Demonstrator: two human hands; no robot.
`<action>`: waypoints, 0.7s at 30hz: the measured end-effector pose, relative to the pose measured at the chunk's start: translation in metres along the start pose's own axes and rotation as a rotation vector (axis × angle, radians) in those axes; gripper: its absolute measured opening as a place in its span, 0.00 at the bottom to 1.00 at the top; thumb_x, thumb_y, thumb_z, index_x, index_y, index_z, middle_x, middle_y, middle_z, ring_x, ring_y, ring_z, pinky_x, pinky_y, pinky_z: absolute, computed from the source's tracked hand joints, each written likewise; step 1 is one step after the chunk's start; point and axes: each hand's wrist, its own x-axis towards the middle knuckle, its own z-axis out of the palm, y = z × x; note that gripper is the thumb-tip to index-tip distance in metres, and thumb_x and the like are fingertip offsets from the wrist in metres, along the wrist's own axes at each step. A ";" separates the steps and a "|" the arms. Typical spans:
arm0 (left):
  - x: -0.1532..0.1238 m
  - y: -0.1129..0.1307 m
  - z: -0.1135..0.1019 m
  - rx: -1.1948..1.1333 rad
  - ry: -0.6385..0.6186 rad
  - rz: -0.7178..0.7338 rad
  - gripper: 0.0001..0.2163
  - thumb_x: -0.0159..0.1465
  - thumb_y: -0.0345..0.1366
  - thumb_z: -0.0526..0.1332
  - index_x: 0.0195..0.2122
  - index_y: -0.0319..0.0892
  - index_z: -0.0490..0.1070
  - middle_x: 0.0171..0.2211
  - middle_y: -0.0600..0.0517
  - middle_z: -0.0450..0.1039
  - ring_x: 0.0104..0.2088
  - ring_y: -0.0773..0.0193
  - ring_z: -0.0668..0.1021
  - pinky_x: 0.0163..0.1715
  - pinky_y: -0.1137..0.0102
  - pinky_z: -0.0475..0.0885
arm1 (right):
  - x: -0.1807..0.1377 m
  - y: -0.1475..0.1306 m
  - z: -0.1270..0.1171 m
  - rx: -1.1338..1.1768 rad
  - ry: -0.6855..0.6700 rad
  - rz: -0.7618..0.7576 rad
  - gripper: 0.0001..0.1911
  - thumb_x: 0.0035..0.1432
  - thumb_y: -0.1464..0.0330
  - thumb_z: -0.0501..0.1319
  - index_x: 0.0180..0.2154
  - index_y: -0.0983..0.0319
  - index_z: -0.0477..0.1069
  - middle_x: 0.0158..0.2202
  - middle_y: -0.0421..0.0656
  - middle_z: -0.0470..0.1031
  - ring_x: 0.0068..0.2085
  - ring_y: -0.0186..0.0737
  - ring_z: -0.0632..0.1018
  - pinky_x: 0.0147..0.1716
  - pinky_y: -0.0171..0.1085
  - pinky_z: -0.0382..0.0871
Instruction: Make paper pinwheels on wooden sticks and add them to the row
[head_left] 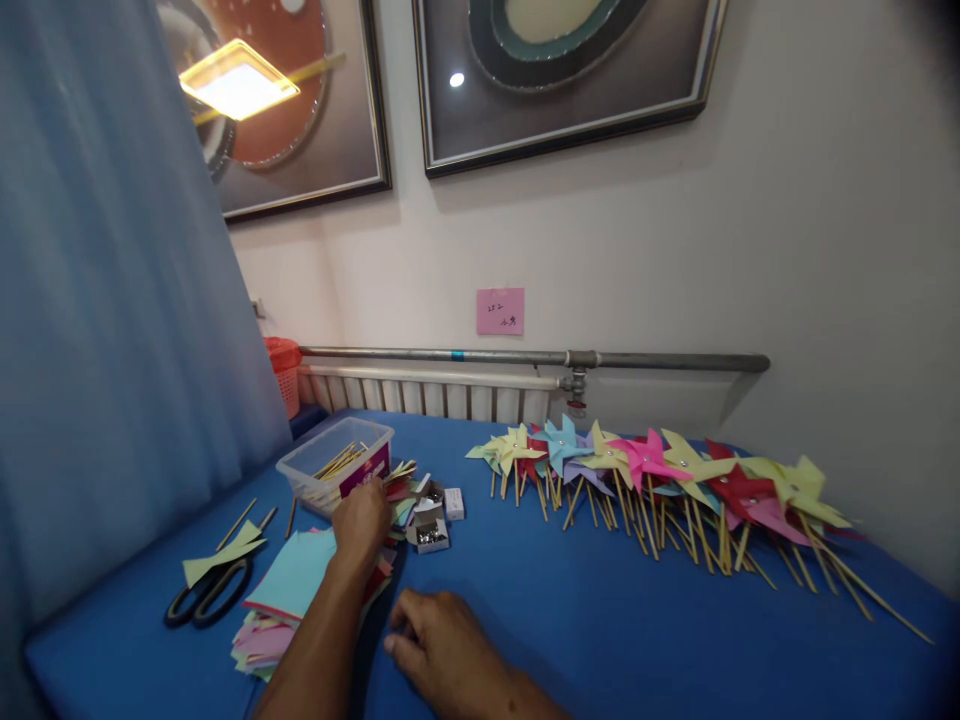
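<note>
My left hand (364, 522) reaches forward to the near right corner of a clear plastic box (300, 470), which holds wooden sticks (341, 461). Its fingers point away from me and are hidden behind the back of the hand, so any hold is out of sight. Below that forearm lies a stack of coloured paper squares (296, 570), light blue on top. My right hand (442, 640) rests on the blue table (525, 590), fingers loosely bent, thumb apart, with nothing seen in it. Beside my left hand are folded paper pieces (401, 492) and a small open box of shiny metal pins (430, 535).
Scissors (210, 590) lie at left, partly under a pale green paper piece (225, 553). Finished paper pinwheels (652, 460) on sticks lie in a long row at the right. A blue curtain (127, 250) hangs at left; a pipe (450, 355) runs along the wall.
</note>
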 end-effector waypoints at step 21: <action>-0.006 0.002 -0.008 0.019 0.276 -0.040 0.18 0.70 0.28 0.44 0.47 0.35 0.74 0.42 0.38 0.78 0.41 0.48 0.80 0.39 0.61 0.70 | -0.002 -0.003 -0.002 -0.018 0.015 -0.004 0.06 0.60 0.67 0.63 0.40 0.57 0.77 0.33 0.39 0.82 0.35 0.39 0.79 0.32 0.32 0.62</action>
